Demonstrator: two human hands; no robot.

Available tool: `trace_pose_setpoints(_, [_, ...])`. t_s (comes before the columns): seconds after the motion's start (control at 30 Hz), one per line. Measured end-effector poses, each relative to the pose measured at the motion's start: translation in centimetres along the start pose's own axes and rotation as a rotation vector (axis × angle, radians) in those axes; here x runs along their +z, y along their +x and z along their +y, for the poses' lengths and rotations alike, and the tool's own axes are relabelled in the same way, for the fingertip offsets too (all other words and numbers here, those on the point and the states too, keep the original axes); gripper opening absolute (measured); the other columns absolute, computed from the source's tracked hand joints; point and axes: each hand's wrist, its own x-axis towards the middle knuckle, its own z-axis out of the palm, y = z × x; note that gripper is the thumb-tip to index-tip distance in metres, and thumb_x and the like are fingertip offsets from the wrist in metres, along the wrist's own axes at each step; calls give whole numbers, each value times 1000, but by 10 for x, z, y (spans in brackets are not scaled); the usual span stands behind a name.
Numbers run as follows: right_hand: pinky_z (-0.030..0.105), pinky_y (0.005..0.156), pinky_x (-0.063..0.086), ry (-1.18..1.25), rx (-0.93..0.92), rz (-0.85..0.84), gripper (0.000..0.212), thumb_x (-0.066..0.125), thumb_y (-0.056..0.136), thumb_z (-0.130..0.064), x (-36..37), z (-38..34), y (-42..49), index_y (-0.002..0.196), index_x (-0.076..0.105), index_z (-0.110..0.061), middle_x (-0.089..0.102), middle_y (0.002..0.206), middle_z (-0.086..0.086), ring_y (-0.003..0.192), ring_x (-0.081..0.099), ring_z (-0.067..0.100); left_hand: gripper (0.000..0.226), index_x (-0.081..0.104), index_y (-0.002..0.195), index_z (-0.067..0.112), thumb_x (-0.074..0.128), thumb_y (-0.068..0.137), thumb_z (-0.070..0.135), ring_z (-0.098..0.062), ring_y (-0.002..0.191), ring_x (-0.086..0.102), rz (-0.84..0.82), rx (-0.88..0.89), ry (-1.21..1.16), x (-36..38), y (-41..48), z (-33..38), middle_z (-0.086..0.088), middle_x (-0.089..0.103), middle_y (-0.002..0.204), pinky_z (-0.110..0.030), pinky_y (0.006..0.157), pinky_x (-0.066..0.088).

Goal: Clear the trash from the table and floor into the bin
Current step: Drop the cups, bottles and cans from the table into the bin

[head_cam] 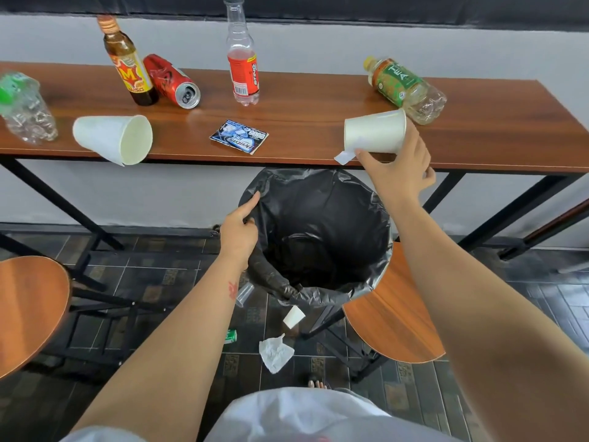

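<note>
- Head view: the right hand (396, 167) grips a white paper cup (376, 131) on its side at the front edge of the long brown wooden bench (302, 122), thumb under it and fingers over its rim; a small white paper scrap (344, 157) pokes out just beside the thumb.
- The left hand (239, 228) pinches the rim of the black plastic liner of the round bin (318, 231), which stands below the bench edge, between two round wooden stools (392, 317).
- On the bench lie a second white paper cup (113, 138) on its side, a crushed clear plastic bottle (27, 110), a tilted brown glass bottle (129, 63) touching a red drink can (172, 81), an upright clear bottle with a red label (242, 59), a blue foil wrapper (239, 137), and a green-labelled tea bottle (404, 87) lying down.
- On the dark tiled floor (159, 275) near the bin lie a small white cup (293, 316), a crumpled white tissue (274, 354), a green can (231, 336) and a clear plastic cup (244, 293).
</note>
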Motion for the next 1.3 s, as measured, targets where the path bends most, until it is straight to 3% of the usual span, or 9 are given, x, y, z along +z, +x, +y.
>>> trace_pose_setpoints(0.17, [49,113,17,112,-16,-42,37,51,94,-46,-3,-2,4,115,54,-17,51,135,-3,134,35,15,63,61,129,40,39,96,-9,-21,78,53,19,-2,11,0,-3,2,16,58,93,-30,70,47])
trace_pose_setpoints(0.27, [43,106,36,291,-29,-133,36,47,99,-36,-11,-12,-9,129,49,-15,57,113,-4,114,53,21,63,61,129,41,38,97,-8,-20,72,47,25,-7,-1,-2,-10,2,21,57,92,-31,68,46])
trace_pose_setpoints(0.4, [40,86,53,321,-156,-146,41,46,102,-30,-15,-28,-33,139,42,-13,57,114,2,101,56,19,60,60,132,38,38,98,-7,-12,59,42,27,4,-20,-6,-23,3,11,60,118,-27,62,44])
trace_pose_setpoints(0.53, [39,78,54,423,-256,-70,45,47,100,-33,-22,-42,-56,138,42,-8,60,114,10,97,58,23,58,59,133,37,39,99,-6,-33,93,65,25,30,-48,-15,-32,1,5,55,141,-33,74,55])
trace_pose_setpoints(0.67, [34,56,36,248,-436,-146,32,51,97,-31,-18,-37,-88,118,52,-7,54,80,7,69,50,26,61,59,133,40,38,98,-5,-15,59,45,50,-7,-80,-25,-37,-2,6,61,127,-29,62,49])
trace_pose_setpoints(0.8, [31,64,42,-129,-448,-480,34,49,98,-28,11,-10,-119,128,50,-12,58,93,10,79,58,27,60,58,133,41,38,99,-4,-18,76,59,63,2,-100,-37,-45,-5,1,57,136,-30,75,56])
trace_pose_setpoints(0.93, [43,94,40,-289,-416,-674,26,49,98,-27,29,15,-141,122,54,-21,67,108,4,110,56,29,56,56,137,35,38,101,-4,2,67,44,51,-30,-66,-48,-57,-1,1,42,151,0,49,39])
trace_pose_setpoints(1.0, [42,101,32,-282,-474,-607,25,53,96,-28,31,19,-144,120,56,-22,68,113,-6,119,50,22,56,56,137,35,38,101,-4,2,66,42,47,-41,-59,-53,-59,-3,1,40,153,1,44,34])
trace_pose_setpoints(1.3, [36,105,37,-52,-591,-68,31,55,96,-21,22,6,-117,124,60,-7,62,128,9,120,54,28,63,60,130,43,37,97,-5,-15,69,52,50,-41,-34,-54,-42,-12,0,57,138,-18,55,43])
